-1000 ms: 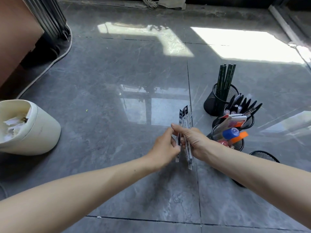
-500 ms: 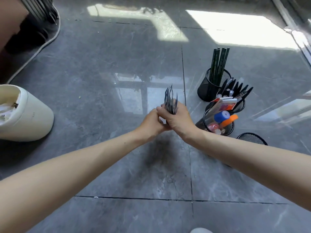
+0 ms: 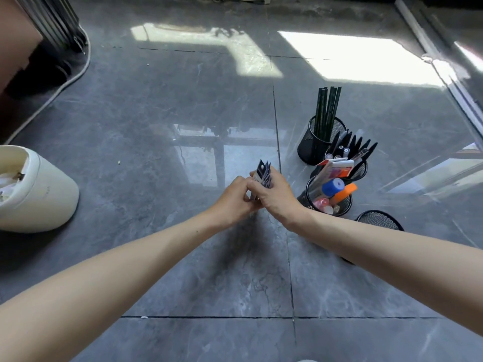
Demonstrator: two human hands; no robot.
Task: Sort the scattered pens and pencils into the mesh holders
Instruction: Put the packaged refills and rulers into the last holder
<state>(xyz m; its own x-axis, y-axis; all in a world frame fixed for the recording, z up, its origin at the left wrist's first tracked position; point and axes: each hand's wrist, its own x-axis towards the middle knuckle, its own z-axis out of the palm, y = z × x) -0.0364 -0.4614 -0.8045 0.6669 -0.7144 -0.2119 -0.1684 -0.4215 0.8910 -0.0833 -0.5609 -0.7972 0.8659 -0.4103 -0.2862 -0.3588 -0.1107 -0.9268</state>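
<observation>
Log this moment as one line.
left grip, right grip: holding pen bundle | bundle: not yet in a holder | near holder: looks empty

A bundle [image 3: 263, 171] of dark pens stands upright, gripped by the left hand [image 3: 235, 202] and right hand [image 3: 277, 197]. To its right, black mesh holders stand on the floor. The far holder [image 3: 311, 147] has green pencils [image 3: 326, 111], the second holder [image 3: 362, 169] black pens [image 3: 352, 145], the third holder [image 3: 345, 205] markers [image 3: 333, 186]. The nearest holder [image 3: 379, 221] is partly hidden.
</observation>
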